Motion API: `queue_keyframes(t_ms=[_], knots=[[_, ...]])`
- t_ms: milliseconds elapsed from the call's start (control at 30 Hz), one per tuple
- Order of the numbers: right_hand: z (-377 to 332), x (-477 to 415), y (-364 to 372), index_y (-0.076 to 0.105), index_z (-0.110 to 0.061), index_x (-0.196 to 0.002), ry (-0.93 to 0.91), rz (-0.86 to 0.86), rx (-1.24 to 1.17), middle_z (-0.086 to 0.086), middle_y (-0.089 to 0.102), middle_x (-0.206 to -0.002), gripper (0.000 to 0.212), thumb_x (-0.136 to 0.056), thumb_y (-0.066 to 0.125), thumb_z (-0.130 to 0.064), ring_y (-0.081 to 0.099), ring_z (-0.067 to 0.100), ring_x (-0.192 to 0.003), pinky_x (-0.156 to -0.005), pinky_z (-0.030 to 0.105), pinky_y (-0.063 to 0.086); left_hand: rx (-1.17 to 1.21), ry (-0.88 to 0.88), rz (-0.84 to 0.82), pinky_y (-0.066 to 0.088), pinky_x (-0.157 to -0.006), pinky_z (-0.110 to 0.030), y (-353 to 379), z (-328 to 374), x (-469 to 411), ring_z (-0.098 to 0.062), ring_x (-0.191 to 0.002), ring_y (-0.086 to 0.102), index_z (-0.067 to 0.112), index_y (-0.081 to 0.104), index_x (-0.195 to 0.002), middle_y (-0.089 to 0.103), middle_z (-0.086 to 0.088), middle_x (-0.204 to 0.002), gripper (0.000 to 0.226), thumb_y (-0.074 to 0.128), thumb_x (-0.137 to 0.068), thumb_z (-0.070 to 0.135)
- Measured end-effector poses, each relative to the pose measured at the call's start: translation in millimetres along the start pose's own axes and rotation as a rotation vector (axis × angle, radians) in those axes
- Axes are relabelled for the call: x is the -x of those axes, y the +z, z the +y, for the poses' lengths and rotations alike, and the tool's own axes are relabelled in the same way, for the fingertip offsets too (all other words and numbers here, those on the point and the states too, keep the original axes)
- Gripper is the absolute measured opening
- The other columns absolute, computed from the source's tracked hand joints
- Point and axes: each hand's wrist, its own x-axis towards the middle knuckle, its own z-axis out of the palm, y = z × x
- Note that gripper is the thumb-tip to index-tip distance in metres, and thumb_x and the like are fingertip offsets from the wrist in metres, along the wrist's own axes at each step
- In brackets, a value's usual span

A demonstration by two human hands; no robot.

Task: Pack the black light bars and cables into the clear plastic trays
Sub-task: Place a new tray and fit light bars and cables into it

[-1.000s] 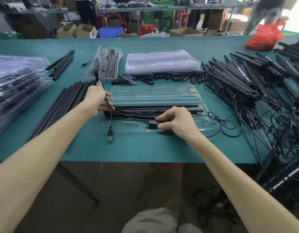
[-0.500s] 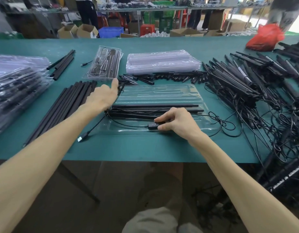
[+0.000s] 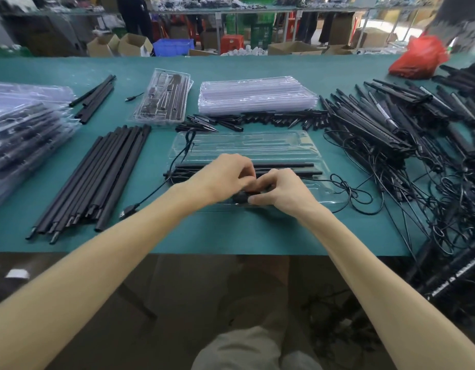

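Head view: tangled cables [image 3: 431, 182] right of tray [image 3: 244, 145]

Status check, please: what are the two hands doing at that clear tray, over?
Right hand pinches black control box over clear tray. Left hand curled alongside, grip hidden. Light bars in tray. Cable plug trails off tray's left.

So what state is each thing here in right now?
Tray: open, two bars inside.
Left hand: curled, pinching cable.
Right hand: pinching controller.
Plug: loose on table, outside tray.
Spare trays: stacked, empty.
Right pile: tangled, unpacked.
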Motion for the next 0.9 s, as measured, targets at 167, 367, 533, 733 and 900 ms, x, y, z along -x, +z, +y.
queue_keyframes(t_ms=[167, 367, 533, 733, 900], knots=[[-0.6, -0.9, 1.4, 0.082, -0.019, -0.094, -0.009, -0.022, 0.023, -0.01, 0.074, -0.08, 0.02, -0.076, 0.085, -0.011, 0.057, -0.005, -0.063, -0.061, 0.007, 0.04, 0.002, -0.1, -0.25, 0.051, -0.074, -0.026, -10.0, -4.6, -7.6, -0.013, -0.081, 0.066, 0.026, 0.067, -0.092, 0.069, 0.008, -0.083, 0.02, 0.083, -0.08, 0.023], [1.7, -1.5, 2.7, 0.082, -0.019, -0.096, -0.027, -0.022, 0.014, -0.011, 0.076, -0.083, 0.021, -0.077, 0.084, -0.011, 0.058, -0.008, -0.065, -0.064, 0.007, 0.039, -0.07, -0.123, -0.233, 0.051, -0.067, -0.025, -8.1, -0.9, -7.8, -0.016, -0.078, 0.067, 0.026, 0.072, -0.083, 0.07, 0.008, -0.076, 0.017, 0.086, -0.075, 0.021], [8.4, 1.4, -1.7, 0.081, -0.024, -0.1, -0.046, -0.026, -0.022, -0.031, 0.067, -0.069, 0.02, -0.088, 0.074, -0.009, 0.058, -0.014, -0.065, -0.063, 0.002, 0.04, -0.141, -0.154, -0.264, 0.056, -0.081, -0.038, -2.3, 4.2, -9.7, -0.027, -0.09, 0.068, 0.021, 0.068, -0.089, 0.073, -0.006, -0.093, 0.014, 0.079, -0.082, 0.015], [5.1, -0.7, 0.1, 0.081, -0.023, -0.097, -0.048, -0.032, 0.001, -0.021, 0.07, -0.074, 0.026, -0.081, 0.077, -0.003, 0.057, -0.013, -0.061, -0.063, 0.003, 0.039, -0.143, -0.178, -0.269, 0.056, -0.082, -0.04, -0.9, 5.0, -7.6, -0.027, -0.092, 0.067, 0.022, 0.062, -0.085, 0.073, -0.004, -0.092, 0.021, 0.081, -0.08, 0.016], [4.4, 0.2, 0.0, 0.082, -0.023, -0.096, -0.06, 0.009, 0.065, -0.025, 0.063, -0.065, 0.023, -0.08, 0.08, -0.006, 0.056, -0.016, -0.063, -0.062, 0.002, 0.038, -0.113, -0.184, -0.244, 0.058, -0.079, -0.04, -3.7, 8.1, -8.2, -0.027, -0.088, 0.07, 0.025, 0.061, -0.076, 0.074, -0.004, -0.088, 0.027, 0.084, -0.074, 0.011]])
